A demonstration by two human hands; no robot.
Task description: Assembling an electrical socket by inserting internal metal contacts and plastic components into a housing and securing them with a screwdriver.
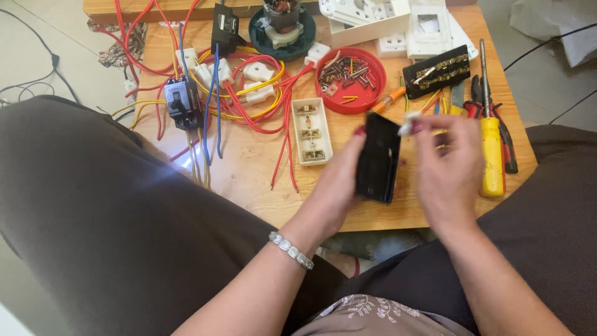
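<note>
**Small white part pinched above a black plate, loose hardware close by**

The left hand (339, 183) grips a black rectangular plate (378, 158) along its left edge, thumb on the near face and fingers wrapped behind, holding it tilted above the front edge of the wooden table (249, 180). The right hand (449, 165) has thumb and forefinger closed tightly on a small white part (407, 126) at the plate's upper right corner; its other fingers are loosely curled.

The white part is tiny and held by fingertips alone, so a slip could likely drop it off the table's front edge, just below the plate. The plate, held by one edge, might twist if pressed hard.

Behind the plate and slightly left stands a round red lid-like dish (350, 81) holding a heap of small screws and metal bits; a knock from either wrist could spill them. Far behind the plate, a white box (367, 25) holds white socket faceplates. Right of the plate lies a yellow-handled screwdriver (491, 155); left lies a cream switch insert (311, 130) among red wires (261, 118).
</note>
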